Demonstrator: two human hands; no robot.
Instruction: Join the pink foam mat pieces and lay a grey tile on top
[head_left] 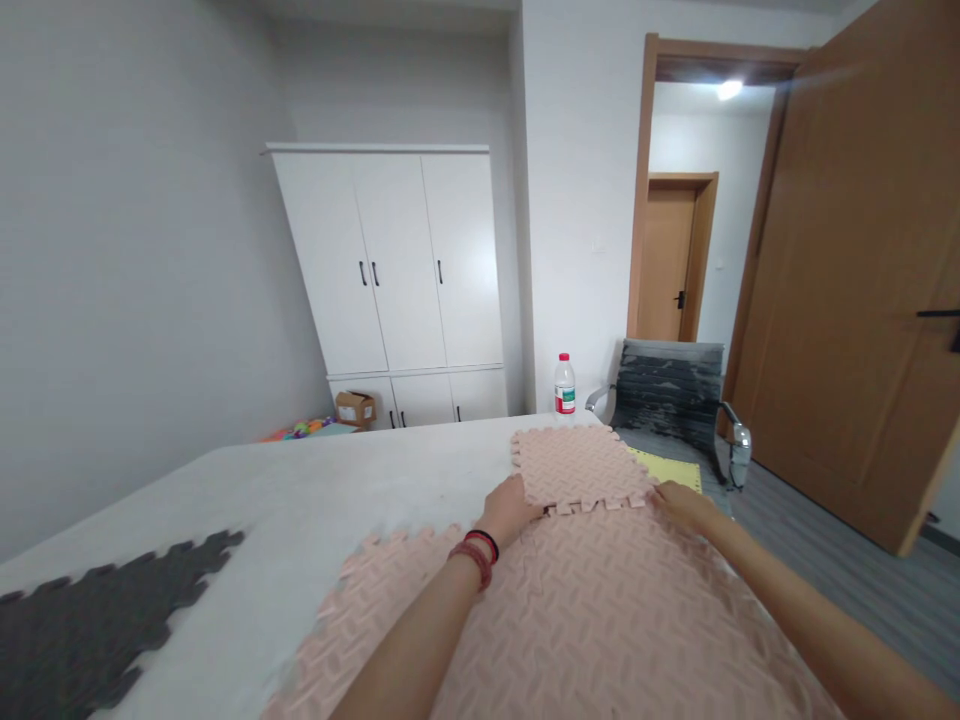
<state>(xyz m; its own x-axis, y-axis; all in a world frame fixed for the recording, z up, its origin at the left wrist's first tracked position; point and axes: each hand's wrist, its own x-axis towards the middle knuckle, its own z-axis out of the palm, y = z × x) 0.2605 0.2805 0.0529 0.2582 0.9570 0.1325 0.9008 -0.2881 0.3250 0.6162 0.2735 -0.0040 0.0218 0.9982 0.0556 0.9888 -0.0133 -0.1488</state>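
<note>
- Because the pink foam matting (592,630) spreads under your forearms, you have a broad, textured layer nearest you; expect it to be light and to flex rather than resist.
- To your left lies a dark grey foam tile (82,625), well apart from the pink pieces on the white surface (300,490), its toothed border facing them.
- Your left hand (508,508) has its fingers closed on the near left corner of the far pink foam tile (581,463); your right hand (684,505) appears to pinch its near right corner, though the fingers underneath are hidden.
- That far tile lies beyond the matting, toward the far right end of the surface. Its near teeth meet the matting, with a dark gap beside your left fingertips; you cannot tell how fully they interlock.
- Judging by the raised pattern, it should grip well, weigh little and bend softly. Hold the solid body just behind the teeth, at both corners; a single tooth could stretch or tear, and one-handed lifting would let the sheet sag.
- Past its right side you see a yellow sheet (675,472), near a worn black chair (667,395).
- Just beyond its far edge stands an upright red-capped bottle (565,388), which a hard forward push might topple.
</note>
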